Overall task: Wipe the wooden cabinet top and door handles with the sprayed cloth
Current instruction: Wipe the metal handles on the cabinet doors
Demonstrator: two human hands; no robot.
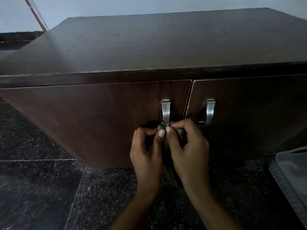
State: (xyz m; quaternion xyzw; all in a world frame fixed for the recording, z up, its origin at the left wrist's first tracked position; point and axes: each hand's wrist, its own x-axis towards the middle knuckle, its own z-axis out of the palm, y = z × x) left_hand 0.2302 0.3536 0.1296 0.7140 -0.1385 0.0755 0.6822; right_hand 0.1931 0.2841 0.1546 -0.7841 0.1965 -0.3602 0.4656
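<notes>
A low dark wooden cabinet (149, 47) fills the view, with a flat bare top and two doors below. Each door carries a curved metal handle: the left handle (165, 112) and the right handle (209, 112). A dark greenish cloth (180, 135) is bunched around the lower end of the left handle and hangs down between my hands. My left hand (147, 151) pinches the cloth at the handle's foot with thumb and forefinger. My right hand (189, 146) grips the cloth from the right, fingertips against the handle. The handle's lower end is hidden.
Dark speckled granite floor tiles (41, 188) lie in front of the cabinet. A translucent plastic bin (292, 176) stands at the right edge. A thin stick (35, 14) leans against the pale wall behind the cabinet's left corner.
</notes>
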